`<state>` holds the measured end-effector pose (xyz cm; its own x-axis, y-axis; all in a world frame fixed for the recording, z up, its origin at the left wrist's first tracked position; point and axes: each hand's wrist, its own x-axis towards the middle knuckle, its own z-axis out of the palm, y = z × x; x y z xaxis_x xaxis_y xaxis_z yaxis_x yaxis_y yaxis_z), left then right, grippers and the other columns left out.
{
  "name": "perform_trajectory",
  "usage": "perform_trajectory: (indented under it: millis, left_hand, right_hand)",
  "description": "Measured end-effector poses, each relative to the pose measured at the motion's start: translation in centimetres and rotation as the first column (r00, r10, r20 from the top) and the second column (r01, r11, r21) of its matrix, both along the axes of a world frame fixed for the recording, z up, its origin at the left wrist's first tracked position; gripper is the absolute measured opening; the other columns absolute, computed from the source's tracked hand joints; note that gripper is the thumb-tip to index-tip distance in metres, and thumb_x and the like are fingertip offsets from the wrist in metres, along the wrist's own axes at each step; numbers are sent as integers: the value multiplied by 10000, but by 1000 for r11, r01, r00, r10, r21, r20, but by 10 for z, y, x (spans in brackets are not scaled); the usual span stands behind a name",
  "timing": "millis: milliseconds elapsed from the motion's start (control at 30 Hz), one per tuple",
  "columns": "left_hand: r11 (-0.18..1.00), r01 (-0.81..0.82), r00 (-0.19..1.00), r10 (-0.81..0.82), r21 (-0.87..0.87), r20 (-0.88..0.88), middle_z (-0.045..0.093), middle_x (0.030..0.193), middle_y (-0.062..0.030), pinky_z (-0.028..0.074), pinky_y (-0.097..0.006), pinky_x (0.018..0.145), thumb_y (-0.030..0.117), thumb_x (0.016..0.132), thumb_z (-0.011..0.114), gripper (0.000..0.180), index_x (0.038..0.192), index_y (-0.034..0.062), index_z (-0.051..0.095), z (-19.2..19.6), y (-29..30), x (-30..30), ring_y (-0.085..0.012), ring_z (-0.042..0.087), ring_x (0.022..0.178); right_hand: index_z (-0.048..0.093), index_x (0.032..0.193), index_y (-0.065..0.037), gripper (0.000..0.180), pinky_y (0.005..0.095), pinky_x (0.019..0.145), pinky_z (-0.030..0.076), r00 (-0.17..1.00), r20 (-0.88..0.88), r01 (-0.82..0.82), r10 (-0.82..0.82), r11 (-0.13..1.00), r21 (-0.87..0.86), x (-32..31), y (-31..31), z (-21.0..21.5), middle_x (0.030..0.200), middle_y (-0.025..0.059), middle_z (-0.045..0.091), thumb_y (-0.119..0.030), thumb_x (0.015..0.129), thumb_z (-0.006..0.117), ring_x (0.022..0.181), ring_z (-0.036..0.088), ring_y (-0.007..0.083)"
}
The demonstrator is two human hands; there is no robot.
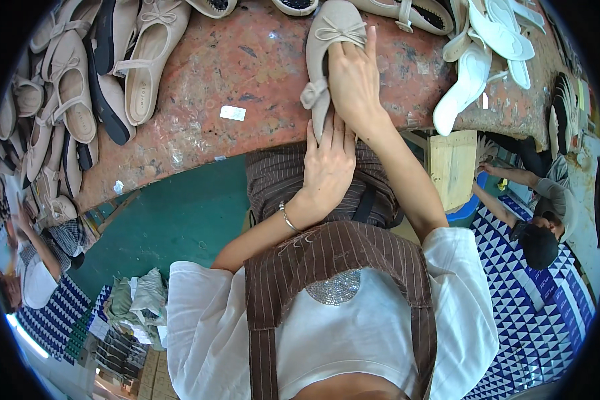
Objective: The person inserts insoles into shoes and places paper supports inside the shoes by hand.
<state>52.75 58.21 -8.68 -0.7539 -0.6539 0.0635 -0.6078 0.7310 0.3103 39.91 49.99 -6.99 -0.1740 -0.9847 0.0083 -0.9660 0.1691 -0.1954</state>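
A beige flat shoe [317, 65] with a small bow on its toe lies on the worn red-brown table in front of me, toe away from me. My right hand [355, 87] reaches into its opening, fingertips hidden under the bow, one digit stretched along the outside. At the near end, my left hand [330, 163] holds the heel between its fingers. A strap end with a fabric-covered piece [313, 94] sticks out on the shoe's left side.
Similar beige shoes [73, 100] crowd the table's left end. White insole-shaped pieces [461, 93] lie in a pile at the right. A small white label [233, 113] is on the tabletop [200, 73]. Other people work at both sides; a wooden board [452, 170] stands below right.
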Motion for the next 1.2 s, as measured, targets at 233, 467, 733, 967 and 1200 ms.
perform_trajectory:
  millis: [233, 467, 733, 967, 1200]
  left_hand:
    - [996, -2, 998, 7, 84, -59, 542, 1311, -217, 305, -576, 1118, 130, 818, 573, 500, 1294, -24, 563, -5, 3, 6, -402, 437, 1301]
    - [999, 16, 1000, -15, 49, -18, 473, 1396, -262, 320, -585, 1099, 155, 855, 530, 524, 1314, -96, 518, -5, -1, 0, -374, 417, 1345]
    - [976, -193, 930, 215, 103, -297, 543, 1190, -247, 343, -553, 1041, 136, 717, 733, 427, 1091, -12, 590, 18, -32, -15, -423, 475, 1214]
    - [980, -140, 786, 196, 141, -586, 641, 1020, -174, 469, -438, 820, 6, 683, 707, 154, 748, 8, 567, 73, -79, 78, -347, 605, 909]
    - [433, -634, 749, 548, -641, -371, 650, 1033, -137, 471, -421, 831, 138, 802, 714, 185, 944, 55, 629, 104, -219, 170, -337, 612, 954]
  right_hand:
    - [527, 1198, 171, 434, 528, 1156, 255, 993, -109, -61, 36, 970, -235, 21, 35, 5, 1179, 328, 593, -28, 814, 503, 1122, 598, 416]
    - [653, 991, 13, 233, 568, 1181, 150, 986, -168, -7, -17, 990, -144, 3, 10, -15, 927, 161, 667, -102, 831, 529, 957, 669, 279]
    - [753, 962, -61, 233, 602, 1142, 259, 807, 396, -300, 439, 881, -365, -42, 24, 2, 997, 114, 728, -71, 771, 620, 964, 686, 314]
    - [521, 1413, -178, 741, 469, 1185, 242, 925, -159, 277, -347, 896, -346, -259, 57, 40, 1479, 209, 433, 134, 741, 509, 1421, 317, 407]
    - [643, 1219, -70, 366, 437, 1034, 437, 957, -13, 247, -291, 835, -492, -294, 48, 60, 1225, 156, 654, 43, 903, 496, 1160, 618, 265]
